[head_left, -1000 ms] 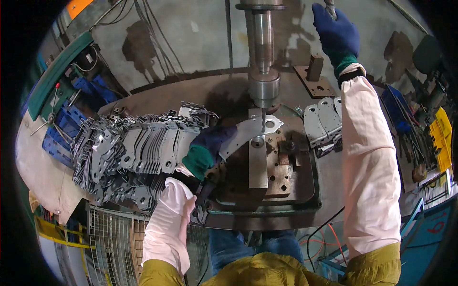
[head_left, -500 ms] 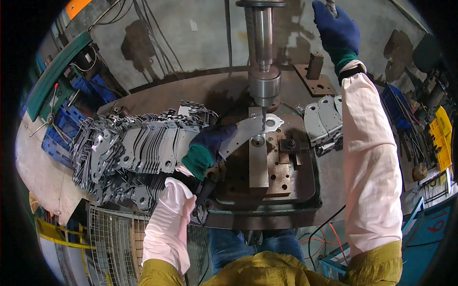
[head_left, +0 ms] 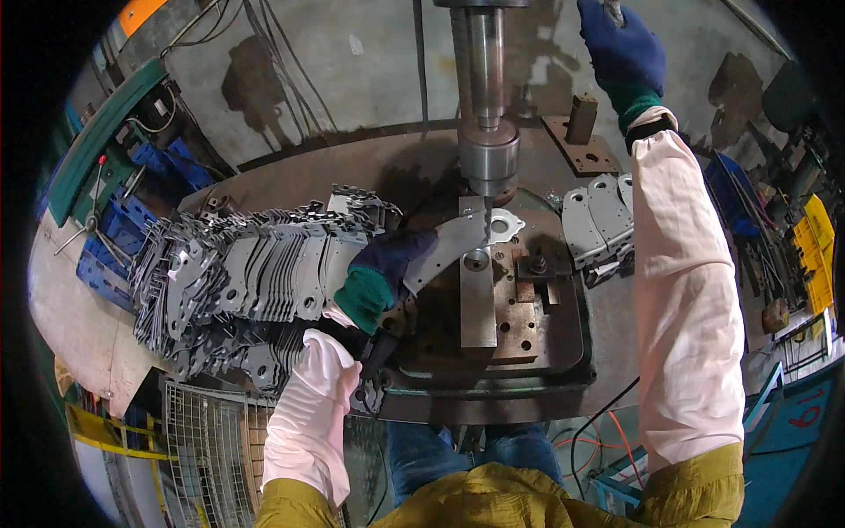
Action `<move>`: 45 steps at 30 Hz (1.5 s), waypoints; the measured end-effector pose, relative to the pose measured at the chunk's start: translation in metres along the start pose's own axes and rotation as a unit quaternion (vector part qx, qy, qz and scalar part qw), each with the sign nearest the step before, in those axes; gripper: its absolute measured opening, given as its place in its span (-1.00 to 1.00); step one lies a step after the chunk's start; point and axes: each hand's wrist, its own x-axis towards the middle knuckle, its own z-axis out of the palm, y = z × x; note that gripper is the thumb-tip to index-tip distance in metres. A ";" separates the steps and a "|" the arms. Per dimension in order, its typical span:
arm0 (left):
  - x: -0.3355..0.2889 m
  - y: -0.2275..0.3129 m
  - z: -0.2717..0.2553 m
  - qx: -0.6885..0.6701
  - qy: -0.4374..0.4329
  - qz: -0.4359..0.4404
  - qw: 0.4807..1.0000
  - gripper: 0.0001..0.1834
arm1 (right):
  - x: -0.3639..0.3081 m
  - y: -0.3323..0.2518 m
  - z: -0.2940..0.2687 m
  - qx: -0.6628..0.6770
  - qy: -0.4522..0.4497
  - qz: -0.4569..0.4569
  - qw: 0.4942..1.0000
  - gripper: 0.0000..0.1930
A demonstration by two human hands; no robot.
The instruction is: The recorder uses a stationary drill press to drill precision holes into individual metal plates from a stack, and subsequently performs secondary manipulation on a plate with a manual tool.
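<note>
My left hand, in a blue glove with a green cuff, grips the near end of a flat grey metal plate. The plate's far, ring-shaped end lies on the steel fixture of a drill press. Above that end the drill chuck holds a bit, whose tip comes down at the plate; I cannot tell how deep it sits. Up at the far right my right hand, gloved alike, is closed round a metal lever handle that runs out of the picture.
A large heap of similar metal plates covers the table left of the fixture. More plates lie to its right. A bolted clamp sits on the fixture. Behind stands a steel block on a base; yellow bins are far right.
</note>
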 end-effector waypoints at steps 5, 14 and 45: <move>0.002 0.001 0.000 0.111 0.021 0.094 0.989 -0.35 | 0.001 0.003 0.001 0.010 0.012 -0.006 1.000 -0.52; 0.001 0.006 -0.002 0.121 0.010 0.051 0.991 -0.41 | 0.003 0.006 0.005 0.015 0.013 -0.031 0.999 -0.53; 0.001 -0.016 0.002 0.002 -0.010 0.055 0.998 -0.36 | 0.012 0.023 0.009 -0.037 0.023 -0.067 0.997 -0.45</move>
